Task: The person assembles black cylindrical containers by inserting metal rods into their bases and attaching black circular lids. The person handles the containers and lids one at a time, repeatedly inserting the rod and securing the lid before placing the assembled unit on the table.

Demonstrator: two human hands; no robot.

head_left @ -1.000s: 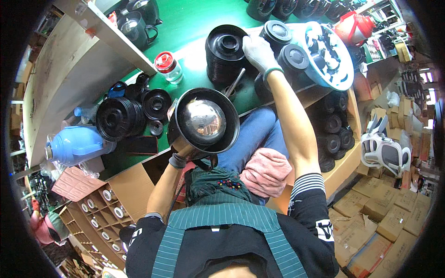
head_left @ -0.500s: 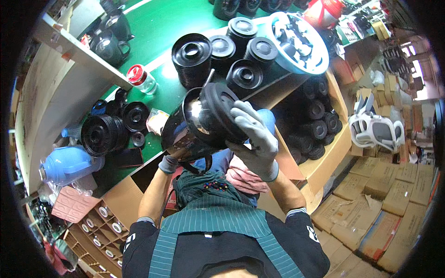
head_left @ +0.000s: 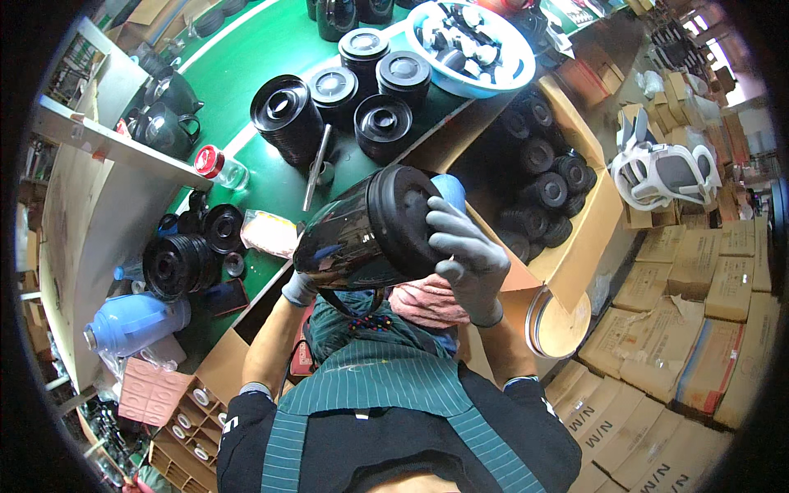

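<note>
Since earlier frame, black jug body (head_left: 362, 234) tilted sideways, frame centre; right hand (head_left: 464, 263) gripping round base cap (head_left: 403, 218), left hand (head_left: 300, 287) clasping underneath, lower left.

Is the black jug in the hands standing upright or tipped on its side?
Tipped. The black jug lies sideways between the left hand and right hand, round end facing right.

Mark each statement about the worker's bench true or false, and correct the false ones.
1. Both gloved hands hold the black jug. True.
2. The right hand presses on the jug's round black end. True.
3. The bench top is red. False: it is green.
4. The blue basin sits on the floor. False: it sits on the bench, by the stacked black lids.
5. The left hand is bare. False: it wears a grey glove.
</note>
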